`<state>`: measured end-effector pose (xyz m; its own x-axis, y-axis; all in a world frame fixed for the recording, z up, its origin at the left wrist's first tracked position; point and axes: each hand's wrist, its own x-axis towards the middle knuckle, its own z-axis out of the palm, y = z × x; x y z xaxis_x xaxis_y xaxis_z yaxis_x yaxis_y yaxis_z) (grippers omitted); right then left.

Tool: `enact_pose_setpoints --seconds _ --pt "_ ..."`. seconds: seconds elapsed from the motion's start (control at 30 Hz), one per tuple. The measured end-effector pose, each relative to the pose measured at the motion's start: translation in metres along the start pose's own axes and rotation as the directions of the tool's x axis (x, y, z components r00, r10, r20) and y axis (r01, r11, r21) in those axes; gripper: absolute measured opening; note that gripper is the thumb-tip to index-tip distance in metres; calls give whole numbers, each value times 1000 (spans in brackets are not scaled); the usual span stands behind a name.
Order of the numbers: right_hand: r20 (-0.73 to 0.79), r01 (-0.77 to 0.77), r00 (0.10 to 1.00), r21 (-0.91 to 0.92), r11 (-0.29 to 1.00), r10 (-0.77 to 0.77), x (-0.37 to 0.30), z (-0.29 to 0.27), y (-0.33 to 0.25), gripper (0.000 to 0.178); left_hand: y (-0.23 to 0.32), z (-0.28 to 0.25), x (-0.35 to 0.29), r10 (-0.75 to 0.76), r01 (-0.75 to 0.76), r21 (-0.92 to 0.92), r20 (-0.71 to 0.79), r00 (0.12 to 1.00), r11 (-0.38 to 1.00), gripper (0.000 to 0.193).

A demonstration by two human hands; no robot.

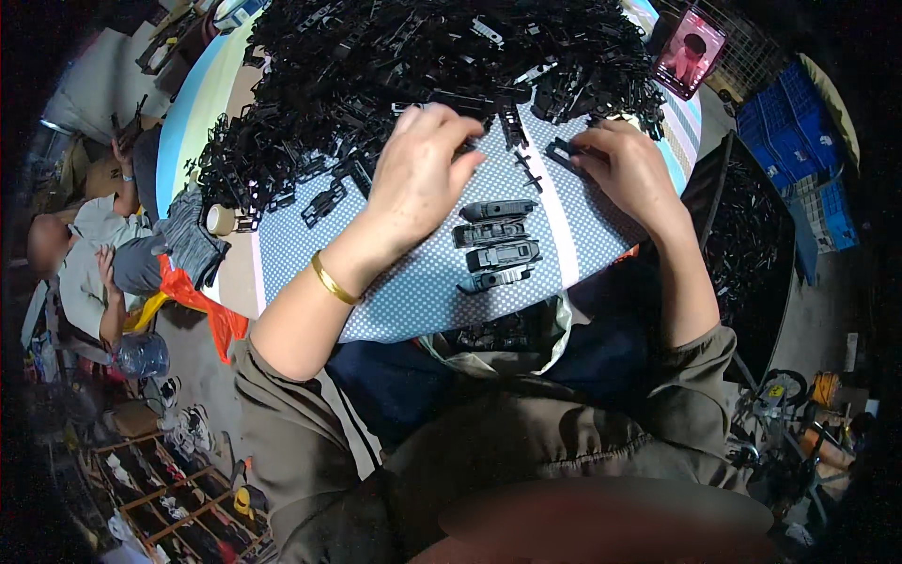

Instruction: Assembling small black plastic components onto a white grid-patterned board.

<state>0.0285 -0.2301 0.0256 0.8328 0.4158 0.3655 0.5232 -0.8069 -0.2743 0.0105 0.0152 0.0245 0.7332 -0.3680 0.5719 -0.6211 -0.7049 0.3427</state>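
Note:
My left hand (pixel 423 167), with a gold bangle at the wrist, hovers at the near edge of a heap of black plastic parts (pixel 376 66). Its fingers are bent, thumb and index finger apart, and nothing shows between them. On the right, my right hand (pixel 628 167) pinches a small black plastic part (pixel 563 153) between thumb and fingertips. Between the hands, a slim black piece (pixel 528 169) and other loose parts lie on the dotted blue cloth (pixel 395 296). Several assembled black clip-like pieces (pixel 505 254) sit in a stacked row nearer to me.
A phone (pixel 691 54) showing a video stands at the table's far right. A tape roll (pixel 220 220) rests at the left edge. Another person (pixel 94 254) sits at the left. Blue crates (pixel 785 122) and a dark container of black parts (pixel 742 226) stand at the right.

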Motion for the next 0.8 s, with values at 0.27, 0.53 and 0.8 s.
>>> enact_pose_setpoints --seconds 0.27,0.53,0.8 --pt "-206 110 970 -90 990 -126 37 34 -26 28 -3 0 1 19 -25 118 52 998 993 25" --pt "-193 61 977 -162 985 -92 43 25 -25 21 -7 -5 4 50 -47 33 -85 995 998 32" --pt "222 -196 975 832 519 13 14 8 -43 16 12 -4 2 113 -81 -334 78 991 939 43"
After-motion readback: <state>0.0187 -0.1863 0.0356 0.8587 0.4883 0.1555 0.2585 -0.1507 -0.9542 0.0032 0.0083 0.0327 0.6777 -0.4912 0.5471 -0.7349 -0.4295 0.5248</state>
